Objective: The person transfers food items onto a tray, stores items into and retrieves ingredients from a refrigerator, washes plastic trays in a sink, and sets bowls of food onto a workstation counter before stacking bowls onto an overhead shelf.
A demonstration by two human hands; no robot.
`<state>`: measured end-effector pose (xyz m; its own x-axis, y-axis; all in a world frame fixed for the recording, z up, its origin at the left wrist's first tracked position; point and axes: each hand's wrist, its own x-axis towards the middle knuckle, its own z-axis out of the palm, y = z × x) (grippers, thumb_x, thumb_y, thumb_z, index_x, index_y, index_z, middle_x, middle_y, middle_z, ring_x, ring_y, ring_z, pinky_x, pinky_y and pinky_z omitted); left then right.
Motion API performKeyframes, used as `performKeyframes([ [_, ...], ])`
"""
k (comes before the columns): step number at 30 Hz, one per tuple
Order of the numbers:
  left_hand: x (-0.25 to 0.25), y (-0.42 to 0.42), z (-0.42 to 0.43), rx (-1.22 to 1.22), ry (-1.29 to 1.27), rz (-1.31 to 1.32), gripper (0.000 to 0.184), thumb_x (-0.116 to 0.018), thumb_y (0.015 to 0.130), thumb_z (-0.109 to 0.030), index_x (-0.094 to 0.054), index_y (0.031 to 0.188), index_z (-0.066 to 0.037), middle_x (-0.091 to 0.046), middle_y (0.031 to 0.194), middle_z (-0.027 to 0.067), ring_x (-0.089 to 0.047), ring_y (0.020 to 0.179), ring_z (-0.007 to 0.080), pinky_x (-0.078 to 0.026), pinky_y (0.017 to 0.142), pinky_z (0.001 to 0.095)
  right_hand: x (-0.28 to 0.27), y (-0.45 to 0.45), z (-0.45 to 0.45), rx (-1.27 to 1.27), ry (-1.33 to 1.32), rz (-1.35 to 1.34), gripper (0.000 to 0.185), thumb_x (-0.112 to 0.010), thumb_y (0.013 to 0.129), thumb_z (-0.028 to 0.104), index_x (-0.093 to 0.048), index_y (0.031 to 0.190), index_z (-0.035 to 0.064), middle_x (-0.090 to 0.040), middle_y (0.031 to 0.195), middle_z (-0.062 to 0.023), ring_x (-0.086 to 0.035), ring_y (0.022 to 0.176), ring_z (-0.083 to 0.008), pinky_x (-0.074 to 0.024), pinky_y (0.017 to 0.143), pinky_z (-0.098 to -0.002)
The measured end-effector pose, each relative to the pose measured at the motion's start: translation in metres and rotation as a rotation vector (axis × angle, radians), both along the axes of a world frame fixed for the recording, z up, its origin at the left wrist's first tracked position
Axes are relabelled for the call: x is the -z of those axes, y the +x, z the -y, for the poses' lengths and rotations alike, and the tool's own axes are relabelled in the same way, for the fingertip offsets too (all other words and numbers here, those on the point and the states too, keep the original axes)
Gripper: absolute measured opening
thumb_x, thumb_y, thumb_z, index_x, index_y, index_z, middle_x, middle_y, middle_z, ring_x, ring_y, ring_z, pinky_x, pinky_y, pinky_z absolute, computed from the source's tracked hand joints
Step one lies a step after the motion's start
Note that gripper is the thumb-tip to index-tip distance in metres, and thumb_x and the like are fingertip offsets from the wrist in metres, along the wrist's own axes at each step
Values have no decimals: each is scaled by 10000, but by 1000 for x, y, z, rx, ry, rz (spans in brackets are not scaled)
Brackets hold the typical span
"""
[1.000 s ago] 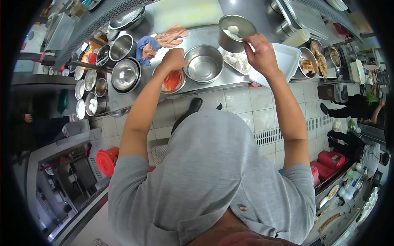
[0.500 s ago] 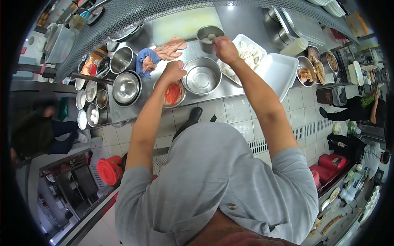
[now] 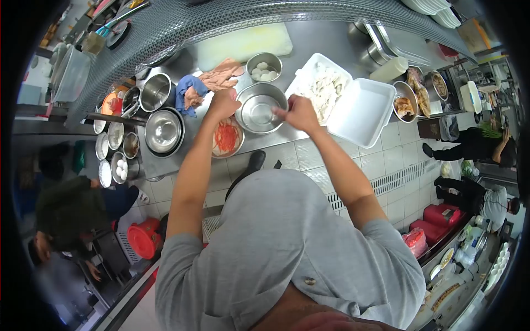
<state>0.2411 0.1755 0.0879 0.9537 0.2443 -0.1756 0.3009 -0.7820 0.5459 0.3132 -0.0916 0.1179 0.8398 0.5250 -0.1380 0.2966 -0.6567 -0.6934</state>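
A deep round metal pot [image 3: 261, 122] stands at the table's front edge, with a little pale content or reflection at its bottom. My left hand [image 3: 223, 105] is closed at the pot's left rim, above a bowl of red shredded food [image 3: 225, 138]; what its fingers grip is hidden. At the right rim is my right hand [image 3: 302, 115], its blurred fingertips reaching over the pot. Behind the pot, a smaller metal pot [image 3: 265, 58] contains several whitish eggs or balls. Right of my right hand, an open white foam box [image 3: 369, 110] carries white pieces in its far half.
A pale cutting board [image 3: 245, 45], a pinkish cloth [image 3: 222, 74] and a blue cloth [image 3: 187, 91] lie at the back left. Metal bowls [image 3: 164, 131] stand on the left. Toward the right are a pale bottle [image 3: 390, 66] and a bowl of brown food [image 3: 404, 107]. Several people work nearby.
My right hand has left the smaller pot and come down to the large pot's right rim. My left hand stays by the left rim. A person at left has moved closer.
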Motion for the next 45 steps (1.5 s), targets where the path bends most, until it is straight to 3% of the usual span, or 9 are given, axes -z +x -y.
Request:
performKeyframes([
  [6,-3,5,2,82,80,27,261,-693,705,-210,-633,821,16,-640,817,253,-651,818,396,-504,722,464,17,-6,-3,54,-24,63,240,-712,753,184,-648,796,-44,-668,831,-271,-654,852,-441,-529,786,-480],
  [12,-20,12,-2,115,-27,172,247,-696,752,-207,-585,814,4,-625,736,174,-645,702,307,-510,627,421,-19,-8,4,96,213,-309,216,-604,839,112,-594,825,-104,-659,685,-241,-673,512,-288,-563,553,-410],
  [16,-97,-6,4,-134,-878,154,278,-640,938,-330,-627,987,-57,-677,884,67,-656,697,128,-541,541,252,-41,24,23,198,365,-220,214,-551,870,106,-594,828,-100,-640,635,-185,-659,506,-262,-537,491,-383],
  [21,16,11,-28,207,117,230,407,-618,916,-396,-677,882,5,-720,884,148,-701,778,265,-554,661,394,-83,47,58,377,659,-255,181,-553,858,92,-587,913,-77,-646,771,-144,-630,565,-203,-567,487,-337],
  [24,-15,8,14,160,302,-233,408,-652,849,-382,-696,842,24,-705,882,215,-689,850,358,-543,767,437,-88,38,79,402,575,-225,180,-555,851,102,-577,897,-71,-606,757,-110,-599,576,-186,-581,510,-344],
  [29,54,33,-6,287,253,-38,354,-683,744,-335,-721,863,-4,-691,910,243,-676,874,401,-535,797,468,-40,6,130,448,434,-125,211,-551,838,114,-622,846,-85,-613,683,-110,-583,549,-170,-541,495,-338],
  [34,-62,16,25,273,159,49,310,-664,743,-255,-673,828,43,-671,778,243,-675,761,385,-536,760,449,-46,-24,169,570,587,-191,183,-557,848,85,-619,921,-71,-626,733,-89,-606,586,-161,-543,480,-326],
  [39,-231,9,44,245,-121,100,162,-608,770,-150,-601,779,11,-545,586,64,-528,561,124,-434,506,324,-88,-49,208,634,664,-180,171,-558,863,73,-613,956,-59,-628,749,-78,-604,584,-137,-547,493,-300],
  [45,-375,72,29,358,-166,297,139,-602,840,-197,-595,816,-61,-548,722,-20,-491,700,62,-413,635,255,-95,-60,242,638,655,-131,160,-560,855,65,-620,959,-41,-630,732,-61,-578,549,-114,-519,486,-273],
])
